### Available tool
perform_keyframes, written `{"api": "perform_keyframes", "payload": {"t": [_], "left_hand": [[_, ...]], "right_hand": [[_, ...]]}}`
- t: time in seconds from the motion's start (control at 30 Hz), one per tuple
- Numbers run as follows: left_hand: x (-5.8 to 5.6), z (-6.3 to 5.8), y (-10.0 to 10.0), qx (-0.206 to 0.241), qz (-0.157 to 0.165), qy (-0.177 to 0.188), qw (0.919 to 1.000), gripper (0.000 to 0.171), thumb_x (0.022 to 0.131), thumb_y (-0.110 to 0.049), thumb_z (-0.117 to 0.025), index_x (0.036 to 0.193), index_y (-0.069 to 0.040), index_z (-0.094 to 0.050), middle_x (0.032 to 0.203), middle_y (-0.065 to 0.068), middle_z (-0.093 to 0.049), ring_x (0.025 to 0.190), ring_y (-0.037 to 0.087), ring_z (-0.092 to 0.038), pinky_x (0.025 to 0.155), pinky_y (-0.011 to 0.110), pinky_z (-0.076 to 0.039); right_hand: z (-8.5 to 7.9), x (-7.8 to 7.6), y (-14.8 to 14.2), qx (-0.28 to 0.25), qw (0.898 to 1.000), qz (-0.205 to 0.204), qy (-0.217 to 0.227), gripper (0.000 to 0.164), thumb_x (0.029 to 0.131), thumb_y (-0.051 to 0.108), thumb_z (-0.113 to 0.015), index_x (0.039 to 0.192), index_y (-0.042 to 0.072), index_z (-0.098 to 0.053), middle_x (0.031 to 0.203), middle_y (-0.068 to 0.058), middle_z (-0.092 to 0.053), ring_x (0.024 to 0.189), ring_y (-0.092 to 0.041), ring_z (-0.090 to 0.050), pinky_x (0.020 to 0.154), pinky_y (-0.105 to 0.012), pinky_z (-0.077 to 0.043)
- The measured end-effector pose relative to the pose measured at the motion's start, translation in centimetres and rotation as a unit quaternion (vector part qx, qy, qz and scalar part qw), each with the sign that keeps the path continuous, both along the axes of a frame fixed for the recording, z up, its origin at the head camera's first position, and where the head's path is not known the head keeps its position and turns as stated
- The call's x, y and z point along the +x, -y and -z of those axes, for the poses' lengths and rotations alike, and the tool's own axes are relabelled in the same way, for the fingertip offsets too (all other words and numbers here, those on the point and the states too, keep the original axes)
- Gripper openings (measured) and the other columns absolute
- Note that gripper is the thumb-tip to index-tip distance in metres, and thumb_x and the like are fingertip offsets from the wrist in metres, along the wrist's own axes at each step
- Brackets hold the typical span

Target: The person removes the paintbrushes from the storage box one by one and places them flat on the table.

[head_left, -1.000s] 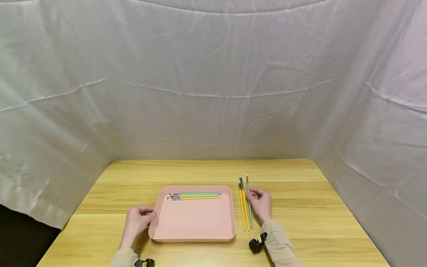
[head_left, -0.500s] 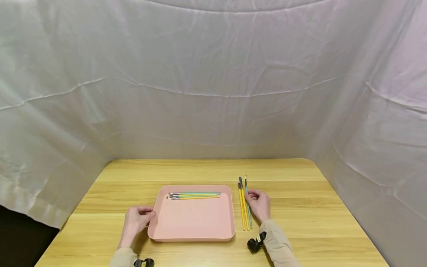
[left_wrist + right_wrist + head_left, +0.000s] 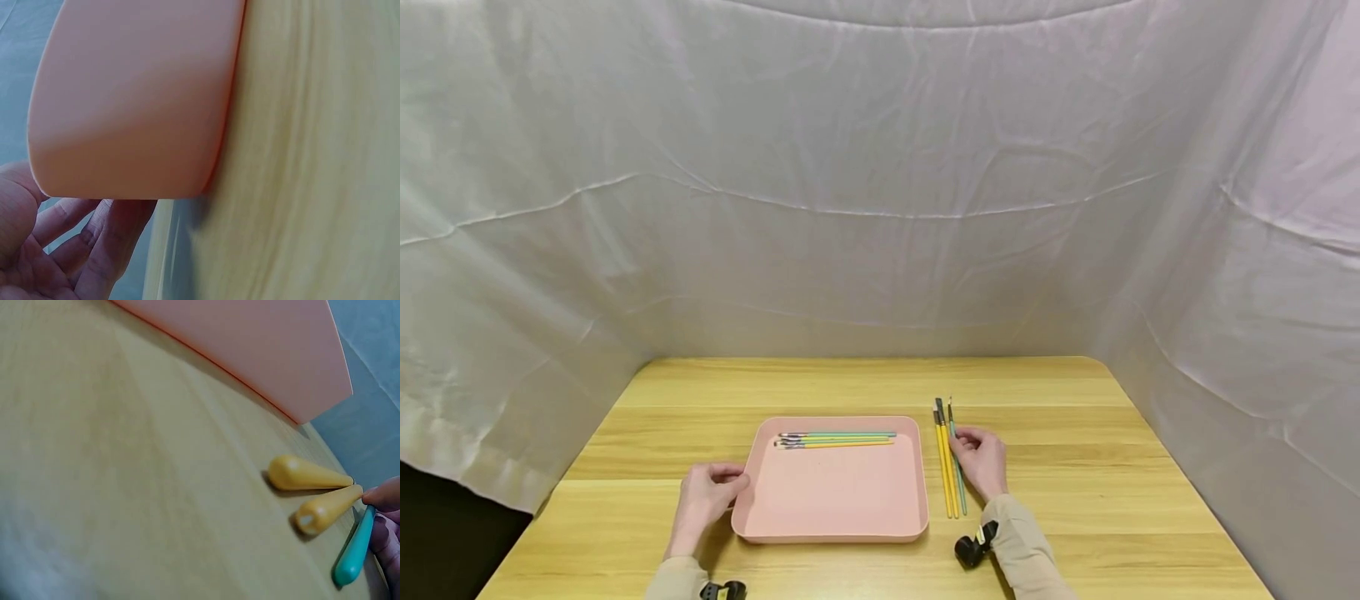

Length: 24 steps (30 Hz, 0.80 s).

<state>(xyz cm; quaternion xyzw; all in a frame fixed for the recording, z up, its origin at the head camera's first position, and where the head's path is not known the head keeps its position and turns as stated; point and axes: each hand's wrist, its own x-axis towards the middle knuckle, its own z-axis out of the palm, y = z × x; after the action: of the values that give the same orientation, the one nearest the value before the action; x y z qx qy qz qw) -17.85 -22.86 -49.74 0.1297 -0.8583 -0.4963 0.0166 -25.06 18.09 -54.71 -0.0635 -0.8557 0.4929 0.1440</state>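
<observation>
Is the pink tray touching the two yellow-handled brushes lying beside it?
Apart. The head view shows a strip of bare tabletop between the pink tray and the two yellow-handled brushes.

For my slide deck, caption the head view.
Left hand holds a pink tray of paintbrushes; right hand pinches a teal brush beside two yellow brushes on a wooden tabletop.
</observation>
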Motion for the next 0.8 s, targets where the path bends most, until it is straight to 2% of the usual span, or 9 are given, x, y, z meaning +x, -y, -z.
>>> {"api": "perform_keyframes", "payload": {"t": [0.23,0.8], "left_hand": [[-0.03,0.02,0.06,-0.009,-0.001,0.000,1.0000,0.028,0.082,-0.007,-0.071,0.104,0.011,-0.073,0.085,0.015,-0.076,0.068,0.008,-0.067,0.063,0.023,-0.061],[-0.06,0.05,0.03,-0.006,-0.001,0.000,1.0000,0.027,0.083,-0.006,-0.070,0.104,0.011,-0.073,0.085,0.016,-0.076,0.069,0.010,-0.068,0.063,0.024,-0.062]], "right_hand": [[-0.08,0.04,0.04,0.008,1.000,0.001,0.000,0.017,0.085,0.009,-0.075,0.097,-0.003,-0.077,0.083,-0.013,-0.074,0.070,-0.009,-0.060,0.060,-0.015,-0.048],[0.13,-0.09,-0.10,0.016,1.000,-0.001,-0.001,0.017,0.086,0.009,-0.074,0.098,-0.002,-0.077,0.085,-0.013,-0.075,0.071,-0.009,-0.060,0.062,-0.015,-0.049]]}}
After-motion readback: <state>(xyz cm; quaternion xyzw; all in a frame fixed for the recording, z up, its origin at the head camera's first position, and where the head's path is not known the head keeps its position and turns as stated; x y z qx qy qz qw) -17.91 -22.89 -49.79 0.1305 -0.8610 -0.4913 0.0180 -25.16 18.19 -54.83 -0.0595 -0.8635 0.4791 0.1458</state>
